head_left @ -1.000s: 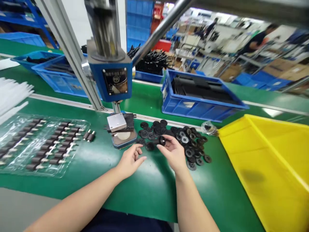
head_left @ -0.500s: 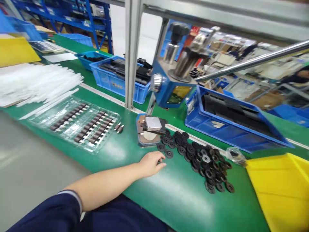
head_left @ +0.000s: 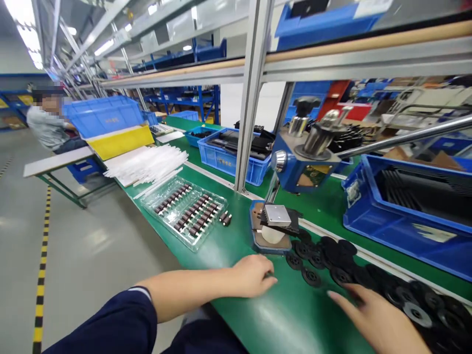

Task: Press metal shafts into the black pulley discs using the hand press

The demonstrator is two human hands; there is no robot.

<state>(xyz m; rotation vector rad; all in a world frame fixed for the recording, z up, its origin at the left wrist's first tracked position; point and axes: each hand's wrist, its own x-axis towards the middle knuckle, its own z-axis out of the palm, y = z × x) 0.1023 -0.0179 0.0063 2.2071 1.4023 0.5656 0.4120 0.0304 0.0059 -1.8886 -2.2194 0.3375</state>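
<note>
My left hand [head_left: 254, 276] rests low over the green bench [head_left: 224, 250], in front of the blue press [head_left: 306, 162], its fingers curled; what they hold, if anything, is hidden. At the lower right, my right hand [head_left: 379, 314] has thumb and fingers apart beside the black discs [head_left: 341, 275]. One grey disc [head_left: 417, 313] lies among them, just past that hand. On the press base [head_left: 260, 238] sits a metal block [head_left: 278, 215] over a dark plate. Left of the press, a clear tray [head_left: 195, 241] holds rows of dark rollers with white ends.
Loose rollers [head_left: 225, 218] lie beside the tray. White strips [head_left: 151, 164] are piled farther left. Blue bins [head_left: 405, 236] line the back, behind a metal post [head_left: 250, 98]. A seated person [head_left: 49, 123] is at the far left.
The view has swung left and up, bringing in the aisle and the seated person. My right hand has come into view at the lower right. My left hand remains curled in front of the press.
</note>
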